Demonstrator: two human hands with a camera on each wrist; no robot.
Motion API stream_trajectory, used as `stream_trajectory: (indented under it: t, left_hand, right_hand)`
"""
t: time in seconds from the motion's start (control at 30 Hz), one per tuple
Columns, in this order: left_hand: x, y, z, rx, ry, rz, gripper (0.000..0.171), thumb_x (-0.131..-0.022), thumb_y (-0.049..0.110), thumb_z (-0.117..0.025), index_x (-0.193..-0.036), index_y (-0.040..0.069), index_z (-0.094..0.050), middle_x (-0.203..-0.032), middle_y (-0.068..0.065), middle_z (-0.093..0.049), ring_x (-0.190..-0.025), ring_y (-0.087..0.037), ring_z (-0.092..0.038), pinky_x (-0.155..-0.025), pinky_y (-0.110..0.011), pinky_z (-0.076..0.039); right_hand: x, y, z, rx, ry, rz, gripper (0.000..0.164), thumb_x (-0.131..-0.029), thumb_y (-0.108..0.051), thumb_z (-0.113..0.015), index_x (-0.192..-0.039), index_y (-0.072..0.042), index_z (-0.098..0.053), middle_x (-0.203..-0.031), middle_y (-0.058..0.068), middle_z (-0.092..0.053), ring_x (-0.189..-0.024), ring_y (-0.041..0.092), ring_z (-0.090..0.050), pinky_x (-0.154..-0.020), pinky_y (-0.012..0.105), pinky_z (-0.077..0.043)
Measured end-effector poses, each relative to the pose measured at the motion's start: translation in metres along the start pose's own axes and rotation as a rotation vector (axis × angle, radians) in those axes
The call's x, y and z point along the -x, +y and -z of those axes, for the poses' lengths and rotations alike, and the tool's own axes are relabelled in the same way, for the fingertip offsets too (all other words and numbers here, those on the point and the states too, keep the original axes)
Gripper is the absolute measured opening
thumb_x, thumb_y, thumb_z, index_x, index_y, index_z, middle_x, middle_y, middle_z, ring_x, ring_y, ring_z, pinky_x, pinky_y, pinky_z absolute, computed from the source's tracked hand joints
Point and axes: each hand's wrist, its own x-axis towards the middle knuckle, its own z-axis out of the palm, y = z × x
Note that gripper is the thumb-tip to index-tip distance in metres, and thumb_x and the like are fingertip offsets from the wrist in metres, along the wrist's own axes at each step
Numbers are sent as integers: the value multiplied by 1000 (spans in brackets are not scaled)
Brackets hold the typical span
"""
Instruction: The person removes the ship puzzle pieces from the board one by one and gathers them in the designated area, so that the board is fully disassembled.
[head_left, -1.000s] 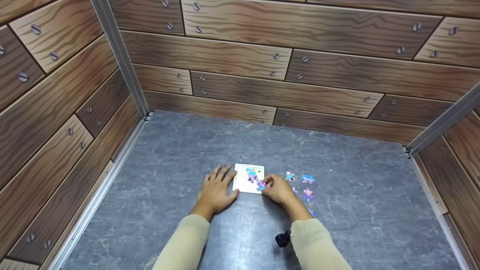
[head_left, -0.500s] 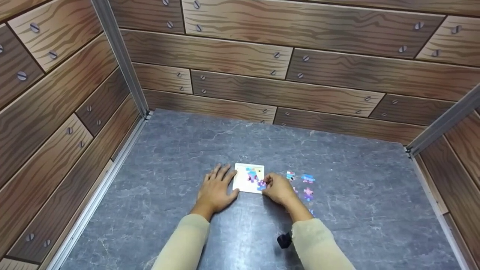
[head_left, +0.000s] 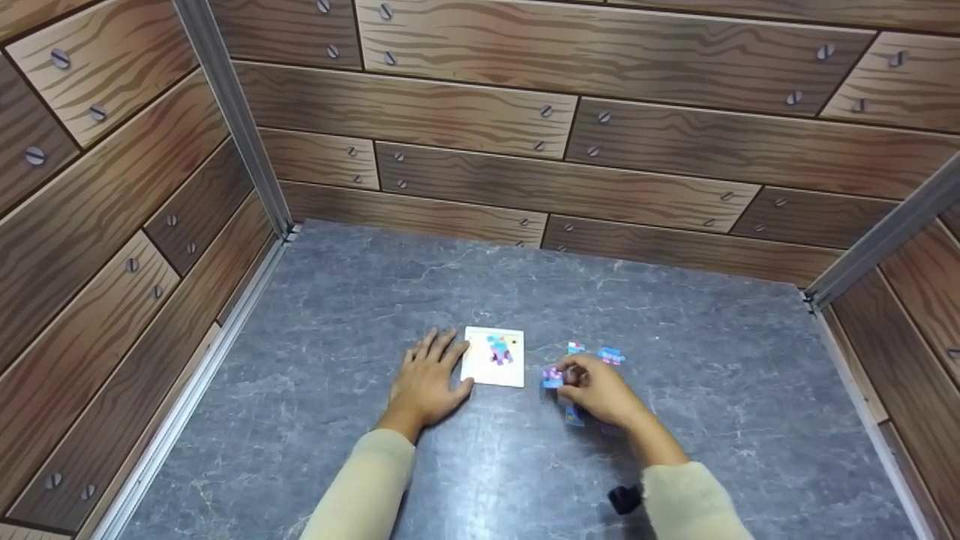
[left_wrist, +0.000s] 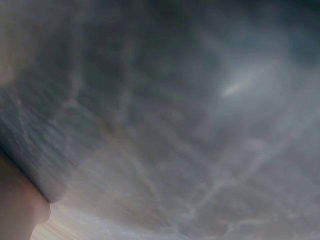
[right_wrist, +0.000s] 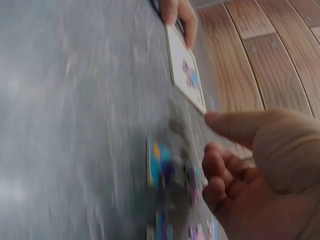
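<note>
A small white-framed puzzle board (head_left: pixel 480 370) lies on the grey tabletop, a joined colourful patch (head_left: pixel 499 350) on its upper right part. At the board's left edge rests my left hand (head_left: pixel 426 382), palm down, fingers straight and spread. My right hand (head_left: pixel 600 388) is right of the board and pinches a purple and blue puzzle piece (head_left: pixel 553 377) between thumb and fingers. In the right wrist view the thumb (right_wrist: pixel 235 125) stretches toward the board (right_wrist: pixel 182 70), other fingers curl under, and the held piece is hidden. Only a blurred bit of skin (left_wrist: pixel 20 210) shows in the left wrist view.
Several loose puzzle pieces lie around and under the right hand, among them a blue one (head_left: pixel 611 355) and one at the lower left (head_left: pixel 574 415). A wood-patterned wall (head_left: pixel 465 172) stands behind. A black object (head_left: pixel 624 499) sits at the right sleeve.
My right hand has lifted the purple and blue puzzle piece off the board's lower right corner and moved right with it. The left hand keeps its place.
</note>
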Motion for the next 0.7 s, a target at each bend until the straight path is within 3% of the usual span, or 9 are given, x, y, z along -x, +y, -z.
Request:
stream_trajectory:
  t: [0.17,0.43,0.7]
  left_hand:
    - [1,0,0,4,-1,-3,71,-102,68,-50,-165,36,-45,-178,3,-35,-169,-32,-25,-131,-65,-31]
    - [1,-1,0,-1,6,3,71,-102,68,-51,-164,35,-46,-178,3,-36,-169,-32,-26,-130,-63,-33]
    - [1,2,2,4,1,2,71,-102,67,-51,-164,35,-46,-178,2,-36,-169,-33,-26,-130,-64,-32]
  right_hand:
    - [20,19,20,-53,19,39,33,-90,-2,-83,-121,-5,-73,-100,12,-68,-78,8,-56,-69,19,-49]
    - [52,54,36,-59,120,-53,35,-90,-2,-84,-123,-6,-74,-100,10,-68,-76,4,-53,-68,19,-48]
    - [77,84,56,-24,139,-126,37,-91,-1,-83,-126,-3,-72,-103,12,-66,-75,4,-51,-65,19,-48]
